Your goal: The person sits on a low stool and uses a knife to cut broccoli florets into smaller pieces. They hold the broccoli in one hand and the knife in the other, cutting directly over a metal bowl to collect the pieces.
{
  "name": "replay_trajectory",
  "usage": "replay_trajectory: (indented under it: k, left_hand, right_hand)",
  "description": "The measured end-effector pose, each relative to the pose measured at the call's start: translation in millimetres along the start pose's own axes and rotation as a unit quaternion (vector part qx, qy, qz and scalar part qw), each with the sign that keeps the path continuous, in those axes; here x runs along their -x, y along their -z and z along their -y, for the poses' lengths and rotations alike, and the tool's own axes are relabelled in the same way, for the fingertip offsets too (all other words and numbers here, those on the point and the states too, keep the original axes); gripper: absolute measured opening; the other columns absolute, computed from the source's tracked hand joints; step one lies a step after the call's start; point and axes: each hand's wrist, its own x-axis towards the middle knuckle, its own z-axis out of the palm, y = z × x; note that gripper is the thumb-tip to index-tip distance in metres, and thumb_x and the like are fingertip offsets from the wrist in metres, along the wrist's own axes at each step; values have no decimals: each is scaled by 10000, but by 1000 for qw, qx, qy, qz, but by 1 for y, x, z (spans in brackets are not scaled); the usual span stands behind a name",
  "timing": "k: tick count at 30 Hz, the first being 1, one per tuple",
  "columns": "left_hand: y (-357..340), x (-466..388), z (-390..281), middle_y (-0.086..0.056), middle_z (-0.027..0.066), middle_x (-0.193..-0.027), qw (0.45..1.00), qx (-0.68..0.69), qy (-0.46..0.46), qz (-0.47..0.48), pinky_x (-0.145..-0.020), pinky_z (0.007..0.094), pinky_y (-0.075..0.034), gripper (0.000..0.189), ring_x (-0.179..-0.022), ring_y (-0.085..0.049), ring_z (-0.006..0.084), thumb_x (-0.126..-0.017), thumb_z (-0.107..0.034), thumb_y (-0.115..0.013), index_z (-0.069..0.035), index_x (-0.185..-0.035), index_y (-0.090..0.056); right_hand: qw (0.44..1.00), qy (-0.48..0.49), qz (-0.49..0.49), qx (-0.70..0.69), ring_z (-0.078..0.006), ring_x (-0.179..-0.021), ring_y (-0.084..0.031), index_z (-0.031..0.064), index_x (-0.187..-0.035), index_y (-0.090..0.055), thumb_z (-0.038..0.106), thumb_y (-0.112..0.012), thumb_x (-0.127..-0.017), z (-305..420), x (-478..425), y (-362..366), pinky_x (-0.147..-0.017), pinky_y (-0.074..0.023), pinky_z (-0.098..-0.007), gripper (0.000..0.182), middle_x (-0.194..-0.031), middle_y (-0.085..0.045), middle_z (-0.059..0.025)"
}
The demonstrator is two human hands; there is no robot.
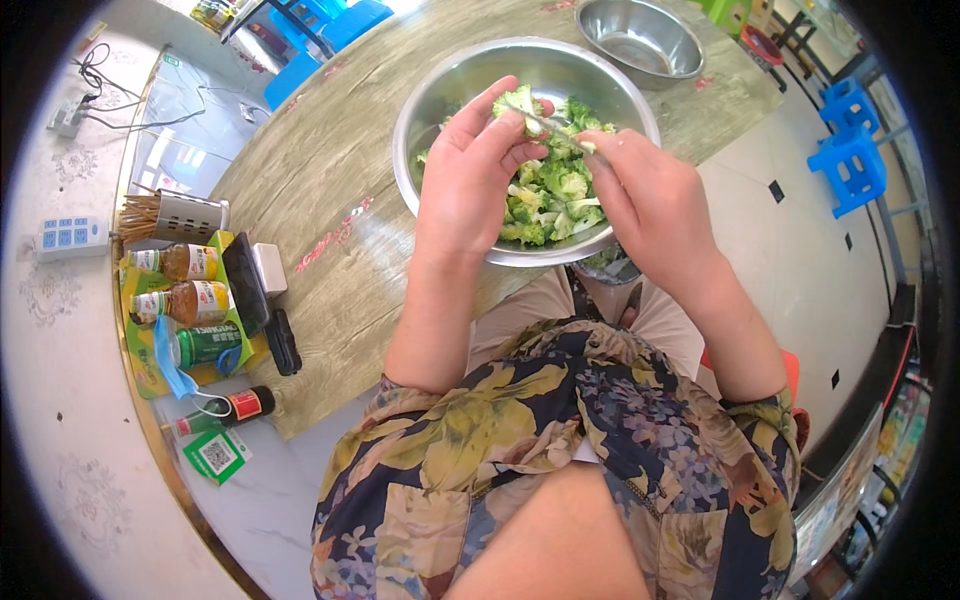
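Above a large stainless-steel bowl (409,142), my left hand (469,161) pinches a broccoli floret (517,103) between thumb and fingers. My right hand (649,191) grips what looks like a small knife (559,133), its thin blade reaching the floret's stem. The handle is hidden inside my fist. A pale green scrap (589,147) shows at my right fingertips. Cut broccoli pieces (559,195) fill the lower and right part of the bowl, partly hidden by my hands.
The wood-patterned table (345,157) also bears an empty steel basin (637,37). Bottles (195,262), a chopstick holder (191,214) and a phone-like black object (246,281) stand left. Between my knees is a container (611,266) with green scraps. Blue stools (851,169) stand right.
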Motion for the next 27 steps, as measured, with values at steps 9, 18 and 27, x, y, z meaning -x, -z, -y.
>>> replay_trajectory:
  k: [9,18,27]
  left_hand:
    - [-4,5,-2,-683,134,-1163,999,-31,-4,27,-898,328,-567,384,-1024,-671,173,-1043,-93,-494,52,-1397,-523]
    - [-10,11,-12,-659,149,-1192,999,-6,8,37,-933,372,-545,435,-1037,-652,200,-1007,-38,-454,83,-1424,-482]
    - [-5,8,-6,-689,83,-1035,994,-109,-24,-20,-799,278,-551,377,-881,-658,134,-1007,-91,-595,45,-1358,-575]
  right_hand:
    - [997,44,-13,54,-271,-711,-656,31,-1135,-656,28,-681,-841,3,4,0,-571,-526,-379,295,-871,-621,-91]
    - [997,43,-20,60,-272,-704,-657,20,-1126,-656,22,-682,-839,0,8,-3,-569,-525,-378,288,-854,-618,-92]
    - [998,38,-11,39,-266,-689,-648,16,-1129,-650,24,-692,-830,9,12,-2,-557,-520,-374,302,-850,-614,-89]
